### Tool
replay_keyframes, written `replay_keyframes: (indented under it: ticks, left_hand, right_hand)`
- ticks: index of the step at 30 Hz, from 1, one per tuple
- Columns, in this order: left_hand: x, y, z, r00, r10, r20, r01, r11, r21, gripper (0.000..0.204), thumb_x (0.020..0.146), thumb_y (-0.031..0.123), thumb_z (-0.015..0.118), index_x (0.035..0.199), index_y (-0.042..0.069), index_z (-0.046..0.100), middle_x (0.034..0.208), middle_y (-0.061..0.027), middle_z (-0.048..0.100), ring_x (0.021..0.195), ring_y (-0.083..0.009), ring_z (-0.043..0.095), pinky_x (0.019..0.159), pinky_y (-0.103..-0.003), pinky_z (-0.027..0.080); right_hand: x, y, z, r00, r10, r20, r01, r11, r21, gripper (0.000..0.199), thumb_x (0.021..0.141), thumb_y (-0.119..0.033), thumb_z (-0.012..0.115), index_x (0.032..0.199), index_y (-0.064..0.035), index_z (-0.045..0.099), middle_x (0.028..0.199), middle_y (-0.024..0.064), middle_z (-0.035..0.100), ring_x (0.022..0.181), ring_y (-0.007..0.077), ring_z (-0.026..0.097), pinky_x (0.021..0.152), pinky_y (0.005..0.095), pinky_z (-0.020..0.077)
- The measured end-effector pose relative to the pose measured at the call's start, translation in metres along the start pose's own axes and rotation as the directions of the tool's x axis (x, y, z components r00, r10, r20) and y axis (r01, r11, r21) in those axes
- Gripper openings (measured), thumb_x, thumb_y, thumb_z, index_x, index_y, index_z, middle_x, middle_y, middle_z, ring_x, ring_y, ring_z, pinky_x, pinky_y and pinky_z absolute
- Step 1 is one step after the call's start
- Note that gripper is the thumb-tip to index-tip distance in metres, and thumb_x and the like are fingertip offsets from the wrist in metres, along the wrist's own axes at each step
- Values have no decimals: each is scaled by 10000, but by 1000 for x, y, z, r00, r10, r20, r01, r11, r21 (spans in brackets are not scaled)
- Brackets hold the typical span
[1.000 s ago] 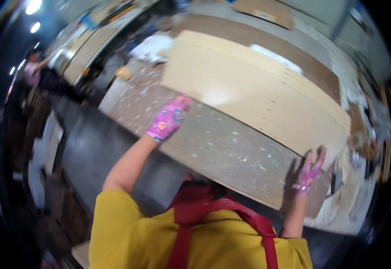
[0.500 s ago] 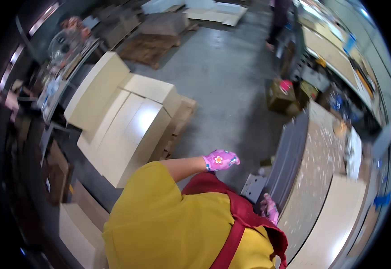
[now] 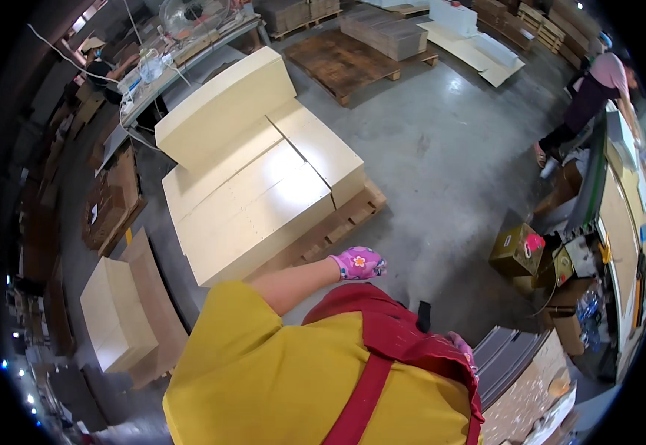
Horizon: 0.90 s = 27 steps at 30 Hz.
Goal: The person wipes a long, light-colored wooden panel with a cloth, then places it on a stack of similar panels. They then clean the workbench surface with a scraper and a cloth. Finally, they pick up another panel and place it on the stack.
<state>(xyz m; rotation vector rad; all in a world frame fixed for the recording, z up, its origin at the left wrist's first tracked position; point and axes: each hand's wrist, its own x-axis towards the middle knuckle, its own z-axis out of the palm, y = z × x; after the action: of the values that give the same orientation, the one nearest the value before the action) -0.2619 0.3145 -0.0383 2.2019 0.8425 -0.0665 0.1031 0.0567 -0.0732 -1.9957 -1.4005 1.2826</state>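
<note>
My left hand (image 3: 358,263), in a pink flowered glove, is held out ahead of my body above the grey floor. Its fingers are loosely curled and nothing shows in them. The nearest thing is the wooden pallet (image 3: 367,202) under a stack of cream panels (image 3: 256,193), apart from the hand. My right hand (image 3: 462,346), also in a pink glove, is mostly covered by my dark red apron (image 3: 412,334). It is beside the grey ribbed pieces (image 3: 508,363) at the workbench (image 3: 523,386); whether it touches them is hidden, as are its fingers.
More cream panels (image 3: 115,315) lie at the lower left. A brown pallet (image 3: 334,63) is on the floor at the back. Cardboard boxes (image 3: 517,251) stand to the right, and a person (image 3: 597,93) bends at a long table there. Another person (image 3: 100,68) is at the far left.
My view has turned left, so the cream stack and pallets sit further right and the workbench has slid to the lower right. The apron now covers most of my right hand.
</note>
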Motion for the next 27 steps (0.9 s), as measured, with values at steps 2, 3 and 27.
replay_keyframes:
  ticks: [2, 3, 27]
  left_hand:
    - [17, -8, -11, 997, -82, -4, 82, 995, -55, 299, 869, 282, 553, 1126, 146, 623, 891, -108, 679, 811, -315, 646, 755, -408, 502]
    - [26, -14, -18, 992, -125, -7, 124, 989, -83, 322, 862, 255, 558, 1161, 151, 613, 892, -98, 682, 807, -300, 650, 754, -395, 506]
    - [97, -112, 38, 472, -870, 141, 332, 27, -943, 171, 776, -10, 454, 796, 5, 623, 914, -169, 674, 808, -164, 634, 627, -245, 466]
  right_hand:
    - [25, -6, -27, 995, 94, 33, -91, 992, -83, 409, 825, -79, 600, 1220, -6, 529, 970, 157, 668, 869, 229, 664, 793, 313, 506]
    - [40, -6, -43, 987, 135, 83, -129, 989, -75, 401, 833, -105, 595, 1217, -7, 533, 994, 159, 669, 902, 240, 663, 806, 317, 503]
    - [608, -27, -248, 895, 223, 385, -232, 972, -22, 354, 881, -176, 572, 1210, -50, 532, 748, 18, 594, 560, 85, 525, 461, 222, 382]
